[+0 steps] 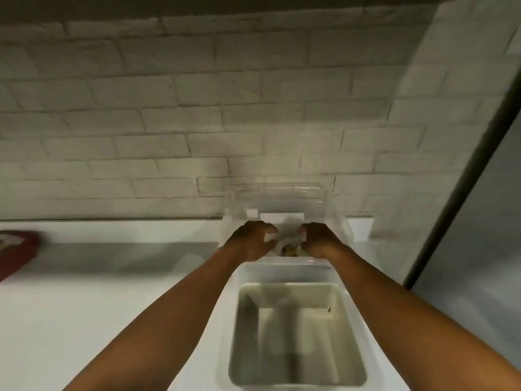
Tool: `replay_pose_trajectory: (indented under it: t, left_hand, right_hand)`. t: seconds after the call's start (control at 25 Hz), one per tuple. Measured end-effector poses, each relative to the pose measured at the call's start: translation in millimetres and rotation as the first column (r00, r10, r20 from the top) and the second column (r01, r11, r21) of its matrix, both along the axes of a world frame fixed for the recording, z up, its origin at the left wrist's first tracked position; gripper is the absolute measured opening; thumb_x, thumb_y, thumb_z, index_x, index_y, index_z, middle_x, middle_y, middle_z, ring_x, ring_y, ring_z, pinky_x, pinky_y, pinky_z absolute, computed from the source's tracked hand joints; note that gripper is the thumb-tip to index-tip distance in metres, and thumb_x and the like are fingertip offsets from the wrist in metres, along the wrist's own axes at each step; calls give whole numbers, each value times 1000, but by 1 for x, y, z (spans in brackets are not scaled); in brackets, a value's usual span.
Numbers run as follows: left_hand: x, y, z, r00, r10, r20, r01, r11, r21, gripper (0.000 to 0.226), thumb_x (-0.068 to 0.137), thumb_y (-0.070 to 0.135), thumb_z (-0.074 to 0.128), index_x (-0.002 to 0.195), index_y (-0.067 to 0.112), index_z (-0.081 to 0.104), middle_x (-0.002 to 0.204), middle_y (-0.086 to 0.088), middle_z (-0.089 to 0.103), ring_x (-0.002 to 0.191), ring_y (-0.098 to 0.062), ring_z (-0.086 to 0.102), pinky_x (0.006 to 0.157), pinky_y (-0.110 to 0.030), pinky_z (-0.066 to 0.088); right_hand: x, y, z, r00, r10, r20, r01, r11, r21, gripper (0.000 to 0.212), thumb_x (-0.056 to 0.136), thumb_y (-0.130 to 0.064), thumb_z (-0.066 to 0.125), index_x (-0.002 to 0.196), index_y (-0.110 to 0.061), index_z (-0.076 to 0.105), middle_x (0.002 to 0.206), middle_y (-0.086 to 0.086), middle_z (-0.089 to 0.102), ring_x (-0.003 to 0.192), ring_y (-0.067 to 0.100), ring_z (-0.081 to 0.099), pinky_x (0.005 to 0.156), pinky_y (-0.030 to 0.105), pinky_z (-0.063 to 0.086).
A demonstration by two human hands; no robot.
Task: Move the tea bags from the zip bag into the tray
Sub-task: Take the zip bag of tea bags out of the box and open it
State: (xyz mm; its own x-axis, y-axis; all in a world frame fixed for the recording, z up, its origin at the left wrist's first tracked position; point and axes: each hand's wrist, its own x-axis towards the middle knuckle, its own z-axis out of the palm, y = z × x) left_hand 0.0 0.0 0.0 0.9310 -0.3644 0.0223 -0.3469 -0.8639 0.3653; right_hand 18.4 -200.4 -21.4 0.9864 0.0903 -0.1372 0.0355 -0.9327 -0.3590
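With left hand (251, 240) and right hand (318, 239) pinching the zip bag (288, 246) mouth, best spread evenly above the near, seemingly empty tray (296, 277).

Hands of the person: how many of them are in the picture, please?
2. The left hand and the right hand are side by side, both curled on the crumpled clear plastic zip bag, beyond the empty rectangular white plastic tray.

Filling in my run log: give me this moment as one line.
left hand: grips zip bag | right hand: grips zip bag | tray: near side, looks empty
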Motion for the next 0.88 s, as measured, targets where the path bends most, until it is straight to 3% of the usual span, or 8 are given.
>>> replay_pose_trajectory:
  t: [0.16, 0.28, 0.4, 0.52, 0.6, 0.68, 0.8, 0.88]
  left_hand:
    - [25, -26, -7, 976, 32, -215, 0, 989, 145, 59, 87, 42, 70, 139, 21, 52, 140, -2, 56, 124, -23, 55, 102, -33, 46]
    - [46, -39, -36, 933, 104, -345, -19, 970, 241, 67, 87, 54, 64, 143, 23, 42, 140, -6, 54, 124, -27, 54, 101, -38, 46]
    - [57, -44, -54, 901, 197, -386, -87, 955, 284, 63, 93, 41, 61, 148, 21, 38, 146, -10, 49, 130, -31, 50, 107, -44, 44]
    - [64, -47, -68, 885, 199, -422, -80, 956, 283, 54, 98, 27, 57, 149, 16, 41, 150, -11, 45, 137, -31, 45, 112, -41, 38]
    - [67, -46, -68, 902, 177, -394, -62, 956, 287, 50, 95, 31, 62, 140, 14, 50, 141, -11, 54, 126, -31, 54, 103, -39, 46]
    - [72, -45, -64, 935, 150, -320, -60, 960, 275, 45, 92, 37, 63, 129, 12, 57, 127, -10, 63, 113, -29, 61, 91, -35, 49]
    - [77, -38, -45, 973, 185, -141, -157, 970, 187, 31, 98, 30, 52, 119, 10, 63, 120, -10, 65, 108, -28, 63, 91, -35, 51]
    - [79, -32, -32, 980, 196, 5, -196, 973, 122, 26, 99, 22, 45, 111, 10, 66, 119, -10, 66, 108, -30, 63, 89, -35, 50]
  right_hand:
    - [20, 1, -14, 982, 82, -171, -98, 991, -86, 60, 89, -39, 65, 141, -15, 46, 136, 9, 57, 122, 26, 56, 100, 35, 47]
    - [40, -3, -32, 965, 8, -264, -24, 998, -56, 63, 96, -49, 52, 147, -15, 40, 145, 11, 49, 132, 30, 48, 107, 39, 39]
    - [48, -10, -45, 926, -58, -372, 65, 998, 6, 54, 101, -43, 46, 147, -16, 43, 148, 11, 46, 134, 30, 45, 110, 40, 36]
    - [51, -13, -55, 939, -24, -343, 20, 1000, -16, 45, 101, -32, 48, 142, -13, 48, 142, 13, 51, 130, 31, 49, 107, 38, 38]
    - [52, -12, -54, 964, 0, -268, -23, 997, -80, 38, 96, -20, 55, 133, -9, 55, 134, 14, 57, 122, 31, 56, 103, 39, 46]
    - [51, -13, -50, 986, -1, -165, -18, 993, -117, 34, 92, -22, 60, 124, -10, 58, 122, 12, 63, 112, 30, 61, 97, 42, 50]
    - [48, -9, -32, 999, -49, -2, 49, 998, -40, 35, 87, -33, 64, 115, -13, 59, 110, 8, 65, 102, 28, 63, 91, 43, 53]
    - [44, -3, -19, 991, -84, 108, 83, 996, 17, 29, 87, -28, 60, 112, -14, 58, 108, 8, 63, 98, 28, 63, 83, 39, 54]
